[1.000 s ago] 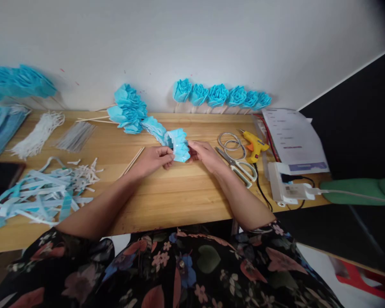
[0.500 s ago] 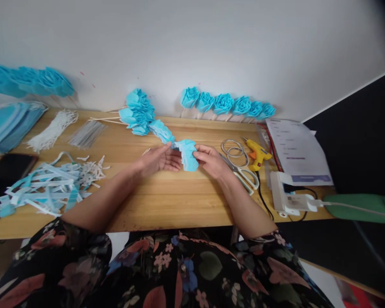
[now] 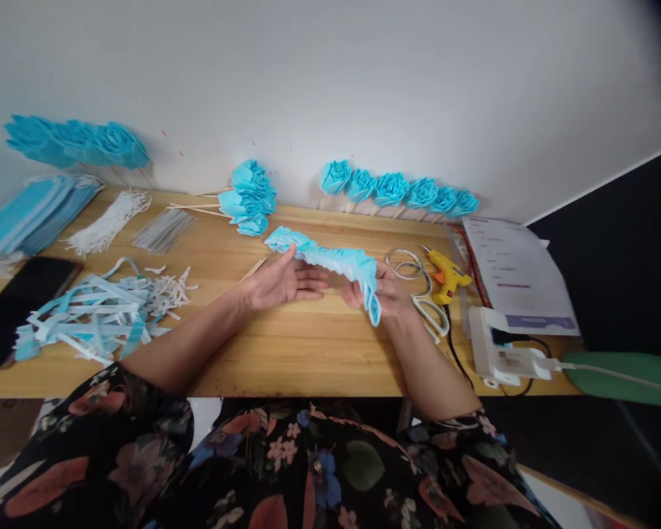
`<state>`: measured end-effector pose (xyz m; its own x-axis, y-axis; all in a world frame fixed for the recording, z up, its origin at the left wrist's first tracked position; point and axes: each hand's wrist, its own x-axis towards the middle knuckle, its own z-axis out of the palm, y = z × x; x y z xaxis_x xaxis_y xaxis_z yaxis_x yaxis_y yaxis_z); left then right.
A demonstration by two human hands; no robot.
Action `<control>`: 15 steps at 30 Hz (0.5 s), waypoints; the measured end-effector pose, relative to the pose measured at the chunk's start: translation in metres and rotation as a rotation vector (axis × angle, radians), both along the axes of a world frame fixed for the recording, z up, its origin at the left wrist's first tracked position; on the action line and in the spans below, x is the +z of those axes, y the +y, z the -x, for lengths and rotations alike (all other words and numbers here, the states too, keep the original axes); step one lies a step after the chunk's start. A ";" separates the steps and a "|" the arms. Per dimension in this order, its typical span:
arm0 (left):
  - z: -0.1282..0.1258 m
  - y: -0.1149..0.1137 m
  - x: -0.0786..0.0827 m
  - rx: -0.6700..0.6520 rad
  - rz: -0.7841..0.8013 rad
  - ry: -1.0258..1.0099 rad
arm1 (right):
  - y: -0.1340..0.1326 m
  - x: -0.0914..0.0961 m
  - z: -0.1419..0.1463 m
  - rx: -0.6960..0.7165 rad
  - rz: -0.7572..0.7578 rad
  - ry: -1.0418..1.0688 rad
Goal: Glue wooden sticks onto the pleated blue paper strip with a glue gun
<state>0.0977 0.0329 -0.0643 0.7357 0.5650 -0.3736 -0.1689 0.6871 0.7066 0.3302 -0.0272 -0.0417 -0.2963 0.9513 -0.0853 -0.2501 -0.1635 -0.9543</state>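
Observation:
A long pleated strip of light blue mask fabric [image 3: 330, 258] is stretched above the wooden table [image 3: 286, 345]. My right hand [image 3: 388, 292] grips its right end, which hangs down folded. My left hand [image 3: 280, 281] lies palm up under the strip's left part, fingers stretched out, thumb touching the fabric. A thin wooden stick [image 3: 253, 269] lies on the table just left of that hand.
Blue fabric roses [image 3: 396, 189] lean on the wall, more flowers [image 3: 250, 197] beside them. Scissors [image 3: 427, 312], wire rings [image 3: 405, 261], a yellow glue gun [image 3: 446, 273], papers [image 3: 515, 273] and a white power strip [image 3: 496, 349] lie right. Cut scraps [image 3: 96, 312], elastic loops [image 3: 107, 224], masks [image 3: 30, 217] and a phone [image 3: 16, 305] lie left.
The bunched blue piece has been pulled out into a long strip. My right hand moved right with its end; my left hand let go of its pinch and opened palm up.

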 end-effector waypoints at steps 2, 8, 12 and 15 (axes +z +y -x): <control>0.002 0.003 0.000 0.033 -0.031 -0.002 | -0.001 0.002 0.000 0.171 -0.043 -0.055; 0.007 0.008 0.002 0.150 -0.063 0.057 | 0.003 0.009 0.011 0.609 -0.135 -0.462; 0.008 0.006 0.002 0.160 -0.125 0.054 | 0.008 0.002 0.011 0.333 -0.155 -0.592; 0.005 0.002 0.003 0.173 -0.191 0.069 | 0.013 -0.008 0.007 -0.022 -0.139 -0.505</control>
<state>0.0924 0.0350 -0.0616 0.5988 0.7450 -0.2940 -0.2190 0.5054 0.8346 0.3233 -0.0140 -0.0494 -0.2310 0.9692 -0.0852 0.2450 -0.0268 -0.9692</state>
